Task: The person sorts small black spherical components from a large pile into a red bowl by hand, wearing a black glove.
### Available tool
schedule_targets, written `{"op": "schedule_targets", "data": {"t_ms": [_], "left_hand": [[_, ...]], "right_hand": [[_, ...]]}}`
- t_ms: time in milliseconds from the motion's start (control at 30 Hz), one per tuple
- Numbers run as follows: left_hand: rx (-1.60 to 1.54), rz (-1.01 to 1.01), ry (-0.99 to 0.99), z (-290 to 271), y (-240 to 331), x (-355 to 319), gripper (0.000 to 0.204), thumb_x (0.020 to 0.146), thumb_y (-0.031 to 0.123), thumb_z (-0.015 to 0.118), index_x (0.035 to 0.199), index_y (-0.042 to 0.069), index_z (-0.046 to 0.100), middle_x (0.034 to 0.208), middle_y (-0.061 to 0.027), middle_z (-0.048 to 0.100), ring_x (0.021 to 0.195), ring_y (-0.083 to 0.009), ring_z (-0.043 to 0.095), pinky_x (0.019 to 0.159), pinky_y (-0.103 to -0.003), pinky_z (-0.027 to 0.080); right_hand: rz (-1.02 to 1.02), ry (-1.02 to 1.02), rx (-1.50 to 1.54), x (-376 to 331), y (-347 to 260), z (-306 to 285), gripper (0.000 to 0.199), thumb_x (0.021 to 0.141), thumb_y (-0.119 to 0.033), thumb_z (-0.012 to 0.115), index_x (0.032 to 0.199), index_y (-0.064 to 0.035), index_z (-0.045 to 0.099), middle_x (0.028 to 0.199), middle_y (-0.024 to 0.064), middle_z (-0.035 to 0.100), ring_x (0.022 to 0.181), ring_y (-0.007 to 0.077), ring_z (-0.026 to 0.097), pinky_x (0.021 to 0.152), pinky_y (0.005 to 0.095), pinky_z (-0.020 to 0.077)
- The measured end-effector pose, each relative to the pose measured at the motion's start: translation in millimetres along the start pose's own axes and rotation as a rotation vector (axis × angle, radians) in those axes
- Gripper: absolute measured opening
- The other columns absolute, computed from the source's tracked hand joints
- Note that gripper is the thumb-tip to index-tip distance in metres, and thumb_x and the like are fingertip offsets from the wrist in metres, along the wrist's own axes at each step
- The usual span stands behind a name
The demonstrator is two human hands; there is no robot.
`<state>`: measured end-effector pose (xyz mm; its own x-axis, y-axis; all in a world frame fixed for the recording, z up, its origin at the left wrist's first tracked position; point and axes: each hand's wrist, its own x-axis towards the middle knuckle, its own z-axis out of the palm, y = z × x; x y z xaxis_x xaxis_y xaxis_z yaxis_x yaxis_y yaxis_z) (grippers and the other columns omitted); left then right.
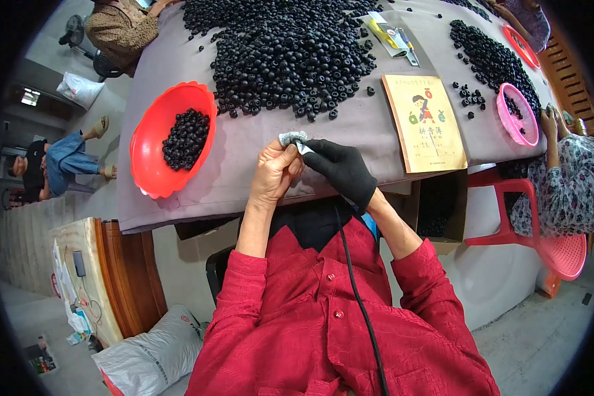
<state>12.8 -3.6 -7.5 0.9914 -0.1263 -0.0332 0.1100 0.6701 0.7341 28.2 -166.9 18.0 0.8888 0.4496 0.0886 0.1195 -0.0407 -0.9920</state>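
Note:
My bare left hand (274, 173) and my right hand (340, 170), which wears a black glove, meet at the near edge of a table covered with grey cloth (244, 171). Together they pinch a small grey-white scrap (293, 139), perhaps cloth or abrasive paper; a tiny piece may be wrapped inside, hidden by the fingers. Beyond the hands spreads a big heap of small black ring-shaped beads (284, 53). A red scalloped plastic bowl (153, 173) with a pile of the same beads sits to the left of my left hand.
A yellow exercise book (424, 122) lies right of my hands, a pink bowl (518, 112) and more beads beyond it. Another person in floral clothing sits at the right by a red plastic chair (541, 237). Others sit at far left and top left. White sacks lie on the floor.

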Motion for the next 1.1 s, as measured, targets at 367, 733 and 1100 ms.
{"op": "schedule_targets", "data": {"t_ms": [367,733,1100], "left_hand": [[0.032,-0.007,0.003,0.9,2.3,-1.3,0.012,0.088,0.007,0.052,0.096,0.001,0.059,0.063,-0.0002,0.054,0.05,-0.0065,0.043,0.05,-0.021,0.036],[0.055,-0.014,0.007,-0.1,1.6,-0.8,0.013,0.088,0.008,0.052,0.098,0.002,0.059,0.061,0.0002,0.053,0.05,-0.0064,0.043,0.05,-0.021,0.035],[-0.004,-0.018,-0.032,-2.3,1.4,0.0,0.016,0.09,0.013,0.051,0.1,0.003,0.059,0.056,0.0001,0.048,0.049,-0.0084,0.04,0.05,-0.023,0.033]], "right_hand": [[0.02,0.005,0.011,1.2,-1.3,1.0,0.033,0.086,-0.025,0.057,0.108,-0.0012,0.06,0.091,0.0111,0.066,0.082,0.0099,0.057,0.075,0.0271,0.0459],[0.093,-0.037,0.11,0.8,-7.7,-2.4,0.031,0.085,-0.017,0.059,0.109,0.0021,0.059,0.096,0.006,0.064,0.086,0.0078,0.055,0.078,0.0233,0.0442],[0.104,-0.095,0.071,-0.1,-12.1,-6.9,0.034,0.085,-0.02,0.059,0.111,0.0023,0.058,0.098,0.0064,0.063,0.089,0.0086,0.053,0.081,0.0241,0.0432]]}}
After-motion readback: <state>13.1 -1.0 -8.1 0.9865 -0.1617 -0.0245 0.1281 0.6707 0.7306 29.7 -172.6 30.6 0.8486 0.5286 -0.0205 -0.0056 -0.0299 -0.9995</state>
